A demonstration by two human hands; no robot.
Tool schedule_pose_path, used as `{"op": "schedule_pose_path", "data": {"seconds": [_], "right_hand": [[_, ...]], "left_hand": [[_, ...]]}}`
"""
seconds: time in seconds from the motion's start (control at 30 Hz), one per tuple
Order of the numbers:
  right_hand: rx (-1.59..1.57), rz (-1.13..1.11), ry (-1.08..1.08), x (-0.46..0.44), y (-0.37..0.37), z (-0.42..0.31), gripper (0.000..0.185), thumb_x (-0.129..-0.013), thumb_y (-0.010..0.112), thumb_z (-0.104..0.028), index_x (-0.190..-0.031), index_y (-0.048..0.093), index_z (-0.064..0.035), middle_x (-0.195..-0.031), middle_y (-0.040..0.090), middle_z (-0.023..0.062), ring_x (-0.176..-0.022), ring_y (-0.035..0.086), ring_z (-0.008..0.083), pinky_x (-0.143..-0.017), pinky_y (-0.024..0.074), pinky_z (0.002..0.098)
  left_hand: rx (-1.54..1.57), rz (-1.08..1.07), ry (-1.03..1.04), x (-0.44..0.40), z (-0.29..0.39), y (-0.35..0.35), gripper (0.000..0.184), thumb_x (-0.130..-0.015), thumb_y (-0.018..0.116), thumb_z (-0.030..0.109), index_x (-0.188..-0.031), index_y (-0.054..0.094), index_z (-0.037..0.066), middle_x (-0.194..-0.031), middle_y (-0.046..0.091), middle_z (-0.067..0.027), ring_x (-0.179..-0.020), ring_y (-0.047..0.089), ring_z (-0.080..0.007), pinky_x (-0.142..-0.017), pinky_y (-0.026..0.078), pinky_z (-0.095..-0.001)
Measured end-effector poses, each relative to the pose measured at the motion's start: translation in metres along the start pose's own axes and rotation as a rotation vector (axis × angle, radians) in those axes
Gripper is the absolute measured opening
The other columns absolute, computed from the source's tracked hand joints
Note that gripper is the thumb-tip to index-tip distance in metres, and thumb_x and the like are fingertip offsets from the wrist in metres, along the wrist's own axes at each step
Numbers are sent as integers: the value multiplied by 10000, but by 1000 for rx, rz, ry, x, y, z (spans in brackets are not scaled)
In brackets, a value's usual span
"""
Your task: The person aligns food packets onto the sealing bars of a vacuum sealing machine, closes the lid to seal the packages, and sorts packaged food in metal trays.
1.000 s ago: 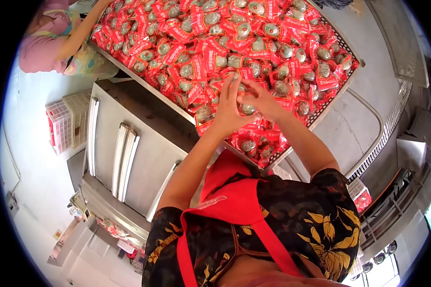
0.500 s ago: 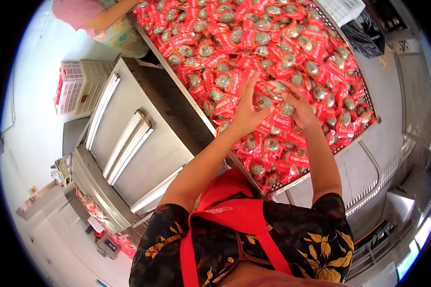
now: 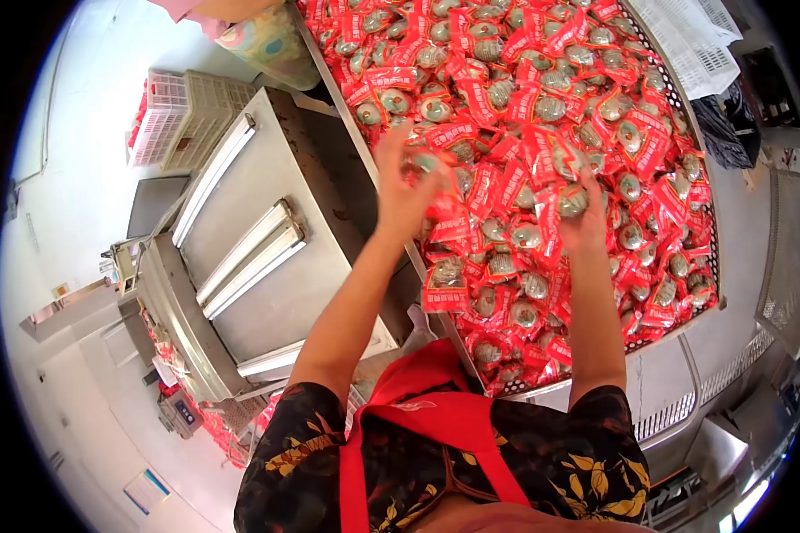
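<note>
A broad layer of red-and-clear plastic egg packets (image 3: 524, 235) fills a metal tray with a perforated rim (image 3: 698, 133). Each packet shows a rounded, grey-green egg-like form inside. Over the tray's left side, my left hand (image 3: 404, 200) is smeared by motion, its fingers curled around a blurred egg packet (image 3: 427, 163). To the right, my right hand (image 3: 587, 222) has thumb and fingers closed about another egg packet (image 3: 572, 202), just above the layer. One more packet (image 3: 567, 163) stands tilted against those fingertips.
Left of the tray is a steel cabinet (image 3: 249, 235) with white bars on it. Stacked plastic crates (image 3: 173, 120) stand behind it. Another person's patterned clothing (image 3: 271, 44) shows at the tray's upper left. A white crate (image 3: 684, 44) and a black bag (image 3: 724, 124) lie at upper right.
My hands have moved apart: the left went left with a packet, the right slightly right and down. The view has shifted, so the tray sits lower and farther right.
</note>
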State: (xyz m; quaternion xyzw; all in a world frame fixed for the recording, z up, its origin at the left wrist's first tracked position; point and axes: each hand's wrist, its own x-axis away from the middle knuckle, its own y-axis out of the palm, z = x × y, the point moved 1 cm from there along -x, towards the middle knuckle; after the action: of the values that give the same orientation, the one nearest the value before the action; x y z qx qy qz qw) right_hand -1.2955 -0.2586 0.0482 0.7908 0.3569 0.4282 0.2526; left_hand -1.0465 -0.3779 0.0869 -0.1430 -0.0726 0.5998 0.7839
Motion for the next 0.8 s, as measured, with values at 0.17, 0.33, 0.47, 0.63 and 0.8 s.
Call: {"op": "schedule_pose_path", "data": {"seconds": [0.17, 0.33, 0.47, 0.63, 0.8], "right_hand": [[33, 11, 0, -1, -9, 0, 598, -934, 642, -277, -1427, 428, -16, -1333, 574, 108, -1214, 571, 247, -1019, 481, 413], [97, 10, 21, 3, -15, -4, 524, -936, 642, -190, -1412, 479, -43, -1293, 598, 99, -1072, 630, 206, -916, 539, 360], [183, 34, -18, -5, -8, 0, 405, -930, 650, -113, -1323, 590, -34, -1206, 641, 80, -932, 653, 164, -843, 536, 311], [727, -36, -381, -26, 17, -15, 417, -895, 691, -92, -1301, 615, -32, -1134, 678, 80, -946, 655, 151, -867, 520, 292], [1464, -358, -770, -75, 28, -8, 434, -839, 735, -110, -1265, 657, -134, -1245, 668, 73, -1105, 659, 194, -940, 527, 313]], "left_hand": [[-432, 95, 117, -59, -53, -39, 406, -803, 738, 79, -1188, 610, 73, -1288, 526, -170, -1191, 525, -330, -989, 456, -399], [-935, -222, 234, -62, -74, -37, 333, -874, 632, 69, -1190, 540, 19, -1274, 554, -199, -1215, 493, -416, -1048, 395, -490], [-1137, -259, 391, -62, -80, -35, 405, -907, 515, 61, -1307, 473, 13, -1426, 443, -181, -1342, 403, -390, -1082, 377, -471], [-1076, -172, 340, -58, -72, -28, 438, -866, 554, 45, -1301, 507, 21, -1429, 450, -165, -1369, 380, -380, -1134, 328, -464], [-1047, -22, 404, -39, -69, -20, 387, -878, 591, 40, -1261, 539, 13, -1370, 518, -171, -1307, 437, -397, -1100, 358, -491]]}}
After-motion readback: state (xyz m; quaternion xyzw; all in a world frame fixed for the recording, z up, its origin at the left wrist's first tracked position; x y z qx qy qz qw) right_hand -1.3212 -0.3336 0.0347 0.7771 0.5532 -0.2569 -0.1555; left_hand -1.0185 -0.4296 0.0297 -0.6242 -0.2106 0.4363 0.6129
